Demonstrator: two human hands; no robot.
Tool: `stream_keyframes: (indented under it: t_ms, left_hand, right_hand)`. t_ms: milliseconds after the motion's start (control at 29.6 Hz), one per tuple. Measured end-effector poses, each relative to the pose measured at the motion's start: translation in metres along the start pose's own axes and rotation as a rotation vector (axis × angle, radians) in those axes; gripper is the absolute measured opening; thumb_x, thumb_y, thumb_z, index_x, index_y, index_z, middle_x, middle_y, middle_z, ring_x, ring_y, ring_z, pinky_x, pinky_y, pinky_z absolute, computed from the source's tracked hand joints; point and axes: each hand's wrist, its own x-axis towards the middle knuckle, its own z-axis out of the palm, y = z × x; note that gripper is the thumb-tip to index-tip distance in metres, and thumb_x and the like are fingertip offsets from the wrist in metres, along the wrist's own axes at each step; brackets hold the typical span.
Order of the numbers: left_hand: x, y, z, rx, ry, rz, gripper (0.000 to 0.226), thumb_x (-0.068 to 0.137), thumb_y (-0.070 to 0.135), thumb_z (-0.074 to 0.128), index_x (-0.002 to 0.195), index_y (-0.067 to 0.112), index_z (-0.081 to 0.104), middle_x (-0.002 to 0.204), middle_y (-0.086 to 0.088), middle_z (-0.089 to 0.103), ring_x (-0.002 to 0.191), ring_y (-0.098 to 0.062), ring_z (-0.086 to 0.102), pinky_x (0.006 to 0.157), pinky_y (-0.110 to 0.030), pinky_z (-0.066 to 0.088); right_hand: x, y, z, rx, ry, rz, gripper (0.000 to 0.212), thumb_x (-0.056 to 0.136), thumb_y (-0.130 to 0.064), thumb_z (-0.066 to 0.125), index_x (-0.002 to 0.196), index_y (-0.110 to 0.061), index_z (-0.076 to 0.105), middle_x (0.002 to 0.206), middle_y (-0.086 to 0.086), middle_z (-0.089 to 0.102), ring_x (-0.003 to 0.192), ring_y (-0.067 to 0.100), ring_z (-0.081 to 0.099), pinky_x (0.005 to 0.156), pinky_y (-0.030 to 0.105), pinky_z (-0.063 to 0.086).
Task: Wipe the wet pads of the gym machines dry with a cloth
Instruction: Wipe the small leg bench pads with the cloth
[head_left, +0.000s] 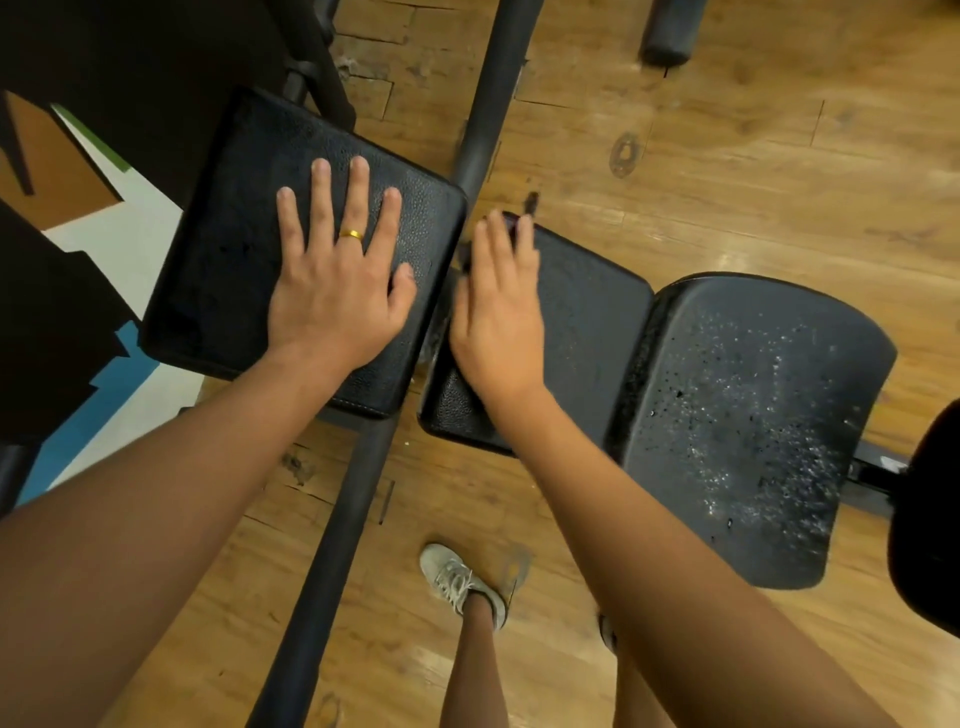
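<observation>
- The left forearm comes in from 8 o'clock and the right forearm from 5 o'clock, both bare and covering much of the lower view
- The left hand lies flat, palm down, on the square black pad at 10 o'clock; its fingers are spread and straight and grip nothing, and one wears a gold ring
- The right hand is at the centre, on the near-left edge of the flat middle pad; its fingers are straight and close together, slightly blurred, with nothing seen in them
- The curved pad at 3 o'clock joins the middle pad along its right side and is speckled with water droplets
- A dark round bar runs from 12 o'clock down to 7 o'clock, below the pads and through the gap between the square pad and the middle pad
- A grey laced shoe stands on the wooden floor at 6 o'clock, just right of the bar
- A black foam roller lies at 1 o'clock, well apart from the pads
- A dark rounded shape cuts in at 4 o'clock, beside a metal bracket behind the curved pad
</observation>
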Motion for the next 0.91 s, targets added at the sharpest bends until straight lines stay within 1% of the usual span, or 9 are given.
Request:
stream_keyframes:
  t_ms: [68, 203, 270, 372, 507, 575, 642, 811, 913]
  left_hand:
    - [0.0, 0.001, -0.001, -0.005, 0.001, -0.002, 0.067, 0.103, 0.042, 0.034, 0.16, 0.011, 0.017, 0.167, -0.022, 0.005, 0.153, -0.046, 0.002, 0.121, -0.066, 0.007]
    - [0.001, 0.003, -0.002, -0.013, -0.007, 0.0, 0.068, 0.103, 0.043, 0.033, 0.16, 0.012, 0.017, 0.167, -0.022, 0.005, 0.153, -0.046, 0.002, 0.121, -0.066, 0.007]
    - [0.001, 0.002, -0.002, -0.013, -0.005, 0.002, 0.067, 0.103, 0.043, 0.032, 0.161, 0.012, 0.016, 0.167, -0.022, 0.005, 0.153, -0.046, 0.002, 0.121, -0.066, 0.007]
    - [0.001, 0.002, -0.001, -0.015, -0.004, 0.001, 0.067, 0.103, 0.043, 0.031, 0.161, 0.012, 0.016, 0.167, -0.022, 0.004, 0.153, -0.046, 0.002, 0.121, -0.066, 0.007]
    - [0.003, 0.002, 0.0, -0.022, 0.006, 0.0, 0.068, 0.102, 0.043, 0.031, 0.16, 0.012, 0.017, 0.167, -0.022, 0.005, 0.153, -0.046, 0.002, 0.121, -0.066, 0.008]
    - [0.003, 0.002, 0.001, -0.026, 0.003, 0.005, 0.067, 0.102, 0.043, 0.03, 0.16, 0.012, 0.016, 0.167, -0.022, 0.005, 0.153, -0.046, 0.002, 0.121, -0.066, 0.007]
    - [0.001, 0.001, 0.002, -0.022, 0.0, 0.0, 0.068, 0.102, 0.044, 0.029, 0.161, 0.012, 0.014, 0.167, -0.022, 0.005, 0.153, -0.046, 0.002, 0.121, -0.065, 0.007]
    - [0.001, 0.001, 0.004, -0.021, 0.008, -0.003, 0.068, 0.102, 0.045, 0.027, 0.161, 0.012, 0.013, 0.167, -0.022, 0.004, 0.153, -0.045, 0.001, 0.121, -0.065, 0.008]
    - [0.0, 0.0, 0.004, -0.023, 0.003, 0.006, 0.067, 0.102, 0.044, 0.028, 0.16, 0.012, 0.015, 0.167, -0.022, 0.005, 0.153, -0.046, 0.002, 0.121, -0.066, 0.008]
  right_hand:
    - [-0.05, -0.001, -0.003, 0.003, -0.079, -0.083, 0.053, 0.106, -0.02, 0.04, 0.154, 0.002, 0.034, 0.164, 0.017, 0.027, 0.155, 0.037, 0.007, 0.126, 0.052, 0.012]
    - [-0.124, 0.008, -0.004, -0.027, -0.15, -0.078, 0.055, 0.108, -0.023, 0.039, 0.157, -0.002, 0.027, 0.167, 0.013, 0.021, 0.157, 0.033, 0.004, 0.127, 0.047, 0.007]
    - [-0.117, 0.008, -0.002, -0.037, -0.146, -0.055, 0.054, 0.108, -0.022, 0.039, 0.157, -0.002, 0.026, 0.167, 0.014, 0.02, 0.157, 0.031, 0.003, 0.127, 0.045, 0.006]
    - [-0.078, 0.004, -0.003, 0.004, -0.115, 0.026, 0.053, 0.108, -0.019, 0.038, 0.157, -0.001, 0.027, 0.167, 0.015, 0.021, 0.157, 0.031, 0.003, 0.127, 0.043, 0.004]
    - [-0.003, 0.006, -0.004, 0.063, 0.008, 0.17, 0.053, 0.108, -0.021, 0.031, 0.156, 0.001, 0.028, 0.166, 0.017, 0.021, 0.156, 0.035, 0.005, 0.127, 0.045, 0.006]
    - [0.016, 0.003, -0.002, 0.085, 0.057, 0.262, 0.053, 0.108, -0.021, 0.03, 0.157, 0.0, 0.026, 0.167, 0.016, 0.019, 0.156, 0.035, 0.004, 0.127, 0.046, 0.007]
    - [0.004, -0.007, 0.003, 0.103, 0.069, 0.288, 0.054, 0.108, -0.023, 0.031, 0.157, -0.001, 0.026, 0.167, 0.014, 0.019, 0.156, 0.033, 0.002, 0.127, 0.046, 0.007]
    - [-0.091, -0.016, 0.006, 0.062, -0.051, 0.138, 0.055, 0.108, -0.024, 0.036, 0.158, -0.004, 0.027, 0.168, 0.009, 0.018, 0.157, 0.028, 0.001, 0.128, 0.041, 0.003]
    - [-0.115, 0.006, 0.0, -0.003, -0.047, 0.207, 0.054, 0.109, -0.026, 0.033, 0.159, -0.006, 0.025, 0.169, 0.007, 0.016, 0.157, 0.025, 0.0, 0.127, 0.037, 0.001]
